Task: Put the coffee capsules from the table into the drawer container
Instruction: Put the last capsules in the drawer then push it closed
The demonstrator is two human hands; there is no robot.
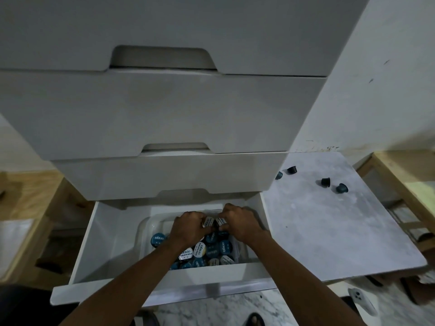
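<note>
The bottom drawer [103,234] of a white cabinet is pulled out. Inside it sits a clear plastic container [147,228] filled with several blue and white coffee capsules [200,249]. Both hands are over the container's far end. My left hand [188,228] pinches a white-lidded capsule [207,222]. My right hand [240,222] grips another capsule [220,221] right beside it. On the grey table to the right lie several dark capsules: one [292,170] near the cabinet, one [279,175] half hidden by the cabinet, and two [325,182] [341,188] further right.
Closed white drawers [164,109] rise above the open one. The grey marble-look tabletop [329,231] stands against a white wall. Wooden furniture [404,180] flanks both sides. A white game controller [361,301] and a sandalled foot [255,320] are on the marble floor.
</note>
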